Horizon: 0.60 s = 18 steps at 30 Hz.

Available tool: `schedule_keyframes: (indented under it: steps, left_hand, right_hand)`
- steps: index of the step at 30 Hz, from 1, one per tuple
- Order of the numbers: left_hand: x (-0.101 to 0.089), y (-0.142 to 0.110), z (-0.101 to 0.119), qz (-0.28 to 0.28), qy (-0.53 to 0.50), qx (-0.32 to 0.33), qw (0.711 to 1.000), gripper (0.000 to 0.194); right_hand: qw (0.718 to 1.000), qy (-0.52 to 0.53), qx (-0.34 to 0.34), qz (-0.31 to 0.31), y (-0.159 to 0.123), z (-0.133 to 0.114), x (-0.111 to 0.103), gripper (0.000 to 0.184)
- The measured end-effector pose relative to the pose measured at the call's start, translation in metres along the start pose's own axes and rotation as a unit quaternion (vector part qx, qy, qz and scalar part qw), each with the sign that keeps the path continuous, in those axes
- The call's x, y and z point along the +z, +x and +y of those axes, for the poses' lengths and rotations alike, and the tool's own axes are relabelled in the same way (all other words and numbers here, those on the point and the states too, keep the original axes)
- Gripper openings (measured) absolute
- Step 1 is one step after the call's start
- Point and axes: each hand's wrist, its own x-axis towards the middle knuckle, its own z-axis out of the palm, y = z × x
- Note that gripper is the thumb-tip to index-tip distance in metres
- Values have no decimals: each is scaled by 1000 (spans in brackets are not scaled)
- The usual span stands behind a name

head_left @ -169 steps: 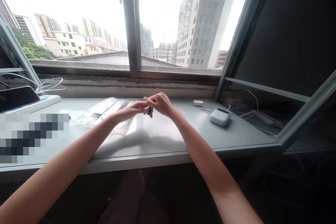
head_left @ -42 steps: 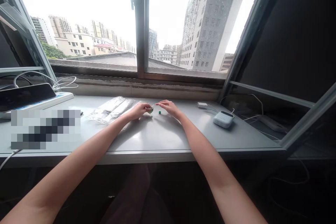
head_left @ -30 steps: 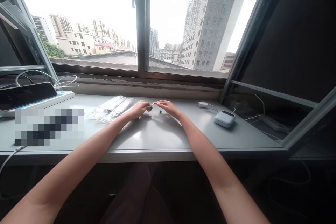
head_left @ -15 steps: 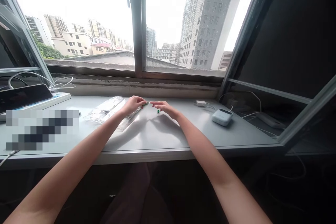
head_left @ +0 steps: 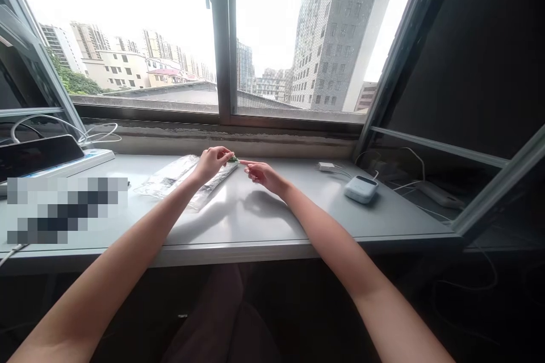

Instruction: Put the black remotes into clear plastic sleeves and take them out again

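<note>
My bench point(head_left: 255, 228) under the window frame point(head_left: 223, 68)
Near its right edge I have a pale blue device point(head_left: 361, 189), with a white plug point(head_left: 326, 167) by the back edge. Toward the back-left corner, a dark-screened device point(head_left: 42, 157) stands against a white box point(head_left: 101, 156) beside looped white cable point(head_left: 106, 125). A grey tower point(head_left: 330, 39) rises outside.

A pale grey table point(head_left: 281, 227) is set beneath a broad window point(head_left: 264, 11), whose glass is divided by an upright metal post point(head_left: 222, 45) and by whose daylight a bright sheen is thrown across the tabletop. Beyond the glass, a tall grey tower point(head_left: 340, 34), low pale buildings point(head_left: 117, 71) and green trees point(head_left: 76, 80) are seen under a white sky. Both sides are bounded by metal frames point(head_left: 390, 45), a dark surface point(head_left: 472, 62) is seen at the right, and the space under the table is left in deep shadow.
</note>
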Motion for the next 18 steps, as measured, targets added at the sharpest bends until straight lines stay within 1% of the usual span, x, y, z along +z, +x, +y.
schedule_keyframes:
  steps: [4,6,8,11,13,16,18]
  left_hand:
    - [-1,1,-2,4,-17,-3,1000,38]
    - [0,3,-5,-2,-50,-12,999,40]
    - [1,4,-7,-13,-108,-28,994,46]
    - [4,5,-9,-34,-213,-57,975,57]
    - [6,4,-9,-46,-275,-71,958,61]
    - [10,2,-7,-61,-347,-82,932,61]
    - [13,0,-7,-71,-377,-82,920,59]
  right_hand:
    - [1000,15,1,7,1,-1,0,33]
    - [1000,26,-6,15,0,-4,1,30]
    - [998,44,-23,24,-1,-9,3,28]
    - [995,80,-54,27,-4,-19,5,29]
    - [993,98,-67,26,-6,-24,7,31]
    - [990,116,-79,28,-8,-29,8,32]
    - [987,129,-86,27,-8,-32,9,32]
